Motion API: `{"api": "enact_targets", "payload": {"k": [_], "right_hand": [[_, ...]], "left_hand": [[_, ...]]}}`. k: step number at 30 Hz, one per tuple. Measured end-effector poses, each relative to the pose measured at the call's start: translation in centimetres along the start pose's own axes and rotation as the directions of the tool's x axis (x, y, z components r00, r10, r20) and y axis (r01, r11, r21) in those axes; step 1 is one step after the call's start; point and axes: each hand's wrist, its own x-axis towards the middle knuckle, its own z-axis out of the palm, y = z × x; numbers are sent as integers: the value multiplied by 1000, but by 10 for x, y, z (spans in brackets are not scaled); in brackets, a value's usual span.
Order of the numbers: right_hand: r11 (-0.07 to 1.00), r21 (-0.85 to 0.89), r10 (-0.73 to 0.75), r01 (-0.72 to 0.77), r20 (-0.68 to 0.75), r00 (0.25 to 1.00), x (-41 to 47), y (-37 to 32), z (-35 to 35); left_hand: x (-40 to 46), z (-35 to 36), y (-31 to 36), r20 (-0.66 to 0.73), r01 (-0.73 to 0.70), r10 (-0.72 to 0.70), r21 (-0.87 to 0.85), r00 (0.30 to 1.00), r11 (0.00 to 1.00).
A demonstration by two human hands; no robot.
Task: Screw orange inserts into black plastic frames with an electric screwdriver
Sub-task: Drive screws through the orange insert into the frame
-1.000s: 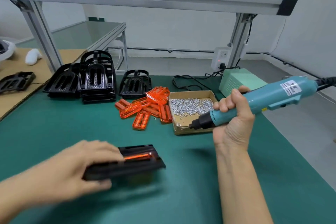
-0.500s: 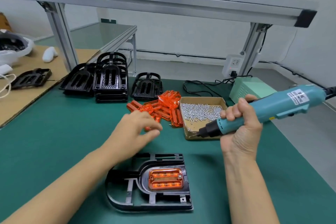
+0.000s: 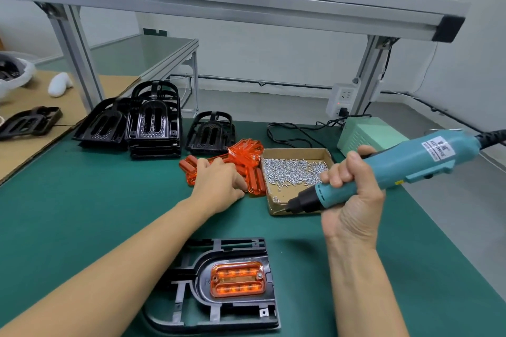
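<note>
The orange insert (image 3: 237, 279) sits seated in the recess of the black frame (image 3: 219, 286), which lies flat on the green table (image 3: 82, 200) close to the person. Both look like light, stiff moulded plastic; the glossy insert is probably slippery, so it is best pinched by its long edges, and the frame steadied by its outer rim. Farther back, the left hand (image 3: 219, 183) rests on the pile of loose orange inserts (image 3: 243, 153), fingers curled down among them; whether they pinch one I cannot tell. The right hand (image 3: 353, 200) clenches the electric screwdriver (image 3: 388, 169), its tip over the cardboard box of screws (image 3: 295, 169).
</note>
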Motion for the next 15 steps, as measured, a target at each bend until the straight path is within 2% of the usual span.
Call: {"api": "enact_targets", "payload": {"k": [4, 9, 13, 15], "right_hand": [[1000, -3, 1, -1, 6, 1000, -1, 1, 0], [1000, -5, 6, -5, 9, 1000, -1, 1, 1], [1000, -9, 5, -5, 9, 1000, -1, 1, 1], [1000, -13, 6, -6, 9, 1000, -2, 2, 1]], "left_hand": [[0, 2, -1, 30, 12, -11, -35, 999, 999], [3, 6, 6, -20, 73, -74, -41, 997, 996], [4, 8, 8, -32, 128, -133, -136, 991, 982], [4, 8, 10, -39, 134, -140, -127, 989, 983]]}}
